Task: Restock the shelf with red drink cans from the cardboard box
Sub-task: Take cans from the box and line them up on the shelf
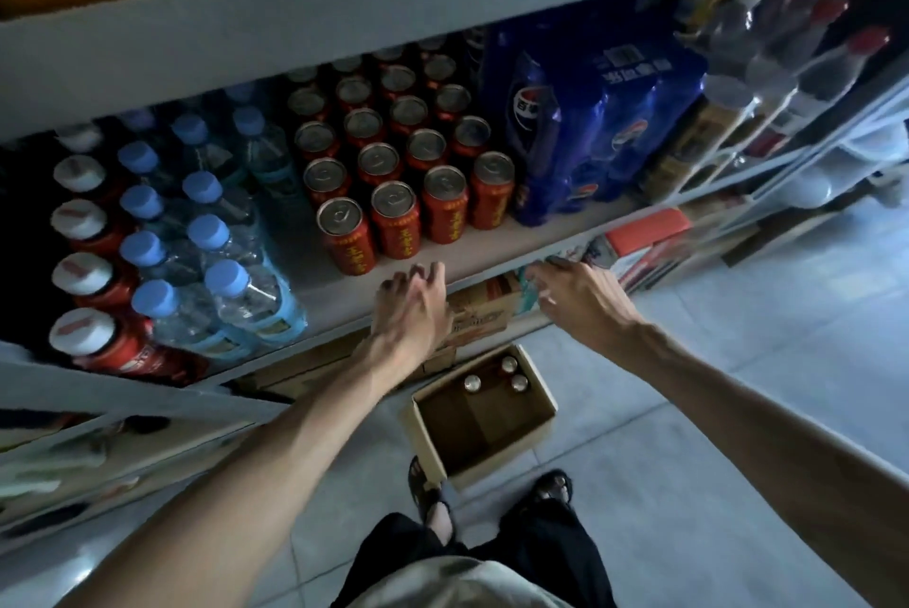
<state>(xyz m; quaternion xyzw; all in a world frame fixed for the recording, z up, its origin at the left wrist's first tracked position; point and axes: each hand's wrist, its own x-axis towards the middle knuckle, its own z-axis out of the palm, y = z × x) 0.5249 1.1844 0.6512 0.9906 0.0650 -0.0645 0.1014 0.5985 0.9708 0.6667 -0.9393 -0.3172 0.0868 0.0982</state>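
Note:
Several red drink cans (396,219) stand in rows on the grey shelf (497,247), between water bottles and a blue cola pack. On the floor below sits an open cardboard box (538,425) with three cans (509,374) left in its far corner. My left hand (413,307) hovers at the shelf's front edge just below the front row, fingers loosely curled and holding nothing. My right hand (580,297) is beside it to the right, at the shelf edge, also holding nothing.
Blue-capped water bottles (216,233) and white-capped red bottles (81,273) fill the shelf's left. A blue shrink-wrapped cola pack (590,130) stands right of the cans. Cartons (479,312) sit on the lower shelf. My sandalled feet (428,494) stand by the box on the tiled floor.

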